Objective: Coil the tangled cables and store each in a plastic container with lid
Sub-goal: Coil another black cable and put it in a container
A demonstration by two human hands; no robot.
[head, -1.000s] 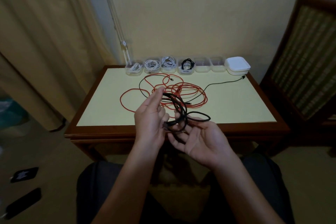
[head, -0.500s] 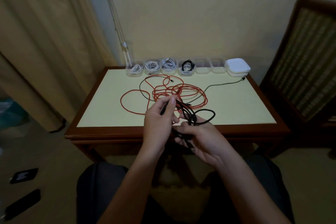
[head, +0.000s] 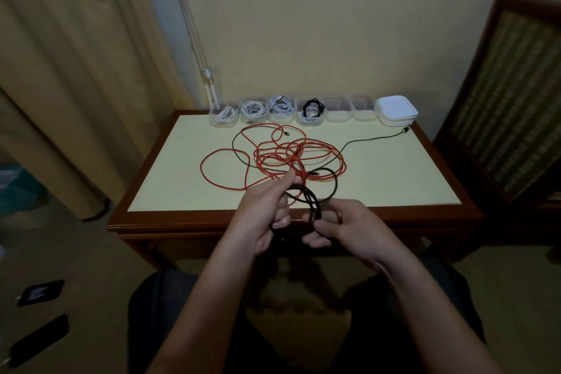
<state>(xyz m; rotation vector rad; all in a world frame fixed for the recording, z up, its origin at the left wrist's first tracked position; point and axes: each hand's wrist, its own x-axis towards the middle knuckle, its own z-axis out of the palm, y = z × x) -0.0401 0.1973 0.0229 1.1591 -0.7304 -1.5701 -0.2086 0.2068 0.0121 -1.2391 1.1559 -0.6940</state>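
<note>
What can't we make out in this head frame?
Head view: how many loops of the black cable are coiled; the left hand and right hand gripping it cover the bundle.
Plug at its far end: too small to tell its type.
Stack of lids: too small to count.
Dark objects on the floor: dim and blurred.

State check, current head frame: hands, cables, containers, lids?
left hand: grips the black cable loops
right hand: grips the same loops
black cable: partly coiled, rest trailing over the table
orange cable: tangled, lying loose
four filled containers: one coiled cable each, lids off
two empty containers: empty, lids off
lid stack: stacked at the row's right end
</note>
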